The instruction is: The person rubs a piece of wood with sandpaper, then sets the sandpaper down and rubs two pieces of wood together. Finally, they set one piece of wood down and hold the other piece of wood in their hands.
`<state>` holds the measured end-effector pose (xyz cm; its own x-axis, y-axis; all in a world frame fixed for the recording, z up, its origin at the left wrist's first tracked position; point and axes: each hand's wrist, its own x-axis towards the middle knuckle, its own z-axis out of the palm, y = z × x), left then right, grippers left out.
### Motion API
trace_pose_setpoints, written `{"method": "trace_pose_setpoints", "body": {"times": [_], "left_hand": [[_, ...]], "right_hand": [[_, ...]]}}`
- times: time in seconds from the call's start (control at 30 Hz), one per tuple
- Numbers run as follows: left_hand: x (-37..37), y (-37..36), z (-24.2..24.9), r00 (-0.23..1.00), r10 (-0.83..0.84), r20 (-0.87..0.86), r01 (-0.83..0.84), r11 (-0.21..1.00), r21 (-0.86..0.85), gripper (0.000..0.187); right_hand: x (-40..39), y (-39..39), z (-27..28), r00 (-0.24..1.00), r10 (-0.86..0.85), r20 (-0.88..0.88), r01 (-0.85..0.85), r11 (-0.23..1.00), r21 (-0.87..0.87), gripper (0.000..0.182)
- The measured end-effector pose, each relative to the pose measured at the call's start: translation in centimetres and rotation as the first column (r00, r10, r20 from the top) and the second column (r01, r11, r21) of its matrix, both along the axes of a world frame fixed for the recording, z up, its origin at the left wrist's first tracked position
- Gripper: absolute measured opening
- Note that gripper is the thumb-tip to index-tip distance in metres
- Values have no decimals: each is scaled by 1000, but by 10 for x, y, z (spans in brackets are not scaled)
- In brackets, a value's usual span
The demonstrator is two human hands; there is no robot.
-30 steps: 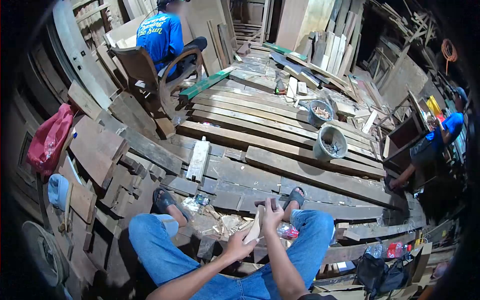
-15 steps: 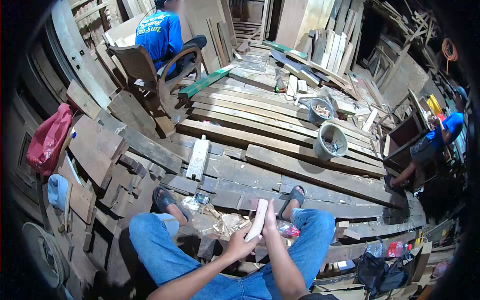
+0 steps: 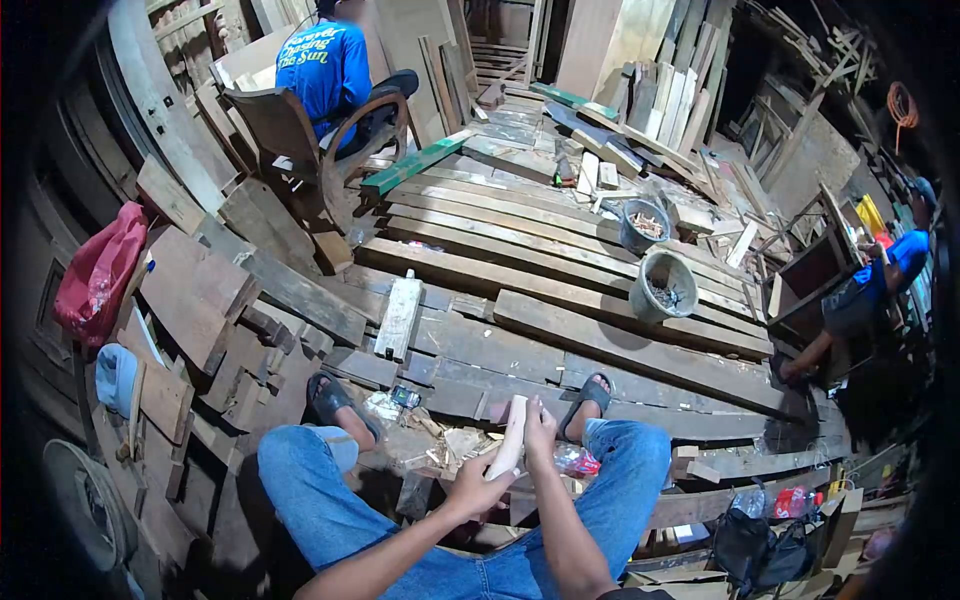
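Observation:
A pale, slightly curved piece of wood [image 3: 512,440] stands slanted between my knees. Its lower end is in my left hand [image 3: 478,490], thumb along the near face and fingers mostly hidden behind it. My right hand [image 3: 541,430] is closed against the right side of the upper part, its fingers bent near the top end. Whether anything thin lies under those fingers cannot be made out. Below, wood scraps and shavings [image 3: 462,442] lie between my feet. A clear plastic bottle with a red label [image 3: 577,460] is just right of my right hand.
Long planks [image 3: 600,345] cover the floor ahead, with a whitish block [image 3: 399,318] on the left. Two buckets [image 3: 663,285] [image 3: 643,225] stand beyond. One person sits in a chair [image 3: 270,125] at upper left; another person [image 3: 905,262] is at far right. A black bag [image 3: 760,550] lies lower right.
My right hand's fingers, stretched along the wood before, are now bent against its upper part. My left hand keeps its hold, and the wood stands slightly more upright.

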<state>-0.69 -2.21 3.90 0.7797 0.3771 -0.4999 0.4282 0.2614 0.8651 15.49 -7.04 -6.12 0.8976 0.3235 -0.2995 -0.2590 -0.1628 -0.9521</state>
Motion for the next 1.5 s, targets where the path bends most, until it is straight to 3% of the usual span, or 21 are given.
{"method": "trace_pose_setpoints", "body": {"times": [0.13, 0.23, 0.33, 0.37, 0.5, 0.6, 0.63, 0.73, 0.87, 0.9, 1.0, 1.1, 1.2, 1.33, 1.5], "left_hand": [[1, 3, 1, 997, -16, -74, 8, 994, -107, 51], [0, 3, -5, 998, 9, -67, -15, 996, -92, 50], [-1, 2, -15, 997, -9, -79, 2, 996, -93, 56], [-2, 2, -19, 996, -16, -89, 8, 996, -91, 56], [-1, 1, -17, 996, 1, -95, -12, 993, -120, 53], [1, 1, -15, 996, -18, -90, 5, 990, -144, 52], [1, 2, -17, 995, -22, -101, 5, 987, -161, 52], [1, 3, -21, 992, -26, -124, 1, 982, -191, 52], [-1, 4, -16, 990, -28, -135, 6, 986, -165, 54], [0, 4, -15, 990, -31, -136, 8, 987, -161, 54], [0, 2, -13, 992, -19, -126, 2, 991, -132, 56], [0, 4, -11, 996, -28, -88, 14, 988, -155, 55], [3, 7, -7, 992, -50, -118, 24, 976, -215, 54], [4, 5, -7, 995, -31, -92, 3, 959, -282, 40], [1, 2, -13, 998, -47, -49, 36, 978, -208, 46]], "right_hand": [[-6, -2, 12, 945, 38, -326, 5, 992, 128, 50], [-4, 2, -5, 980, -89, -177, 77, 994, -74, 47], [-3, -5, 2, 989, -7, 150, 28, 990, -138, 40], [-4, -3, 6, 991, -47, 127, 61, 992, -115, 33], [-1, 0, -17, 971, -11, 239, 7, 1000, 14, 36], [1, -1, -28, 964, 9, -266, 34, 987, 157, 46], [2, -2, -32, 953, 68, -294, -17, 985, 172, 55], [-1, -4, -11, 903, 125, -411, -45, 979, 199, 55], [-1, -2, -22, 997, -30, -74, 28, 999, -21, 46], [-2, -2, -16, 992, -77, 98, 87, 991, -103, 42], [-5, 4, -7, 928, -215, 305, 232, 973, -21, 43], [1, -2, 5, 999, 40, 35, -37, 996, -83, 45], [-9, 0, 22, 935, -55, -350, 114, 982, 151, 50], [-1, -3, 0, 946, -19, -324, 52, 994, 94, 55], [-7, -2, 4, 986, -147, 75, 152, 986, -65, 37]]}}
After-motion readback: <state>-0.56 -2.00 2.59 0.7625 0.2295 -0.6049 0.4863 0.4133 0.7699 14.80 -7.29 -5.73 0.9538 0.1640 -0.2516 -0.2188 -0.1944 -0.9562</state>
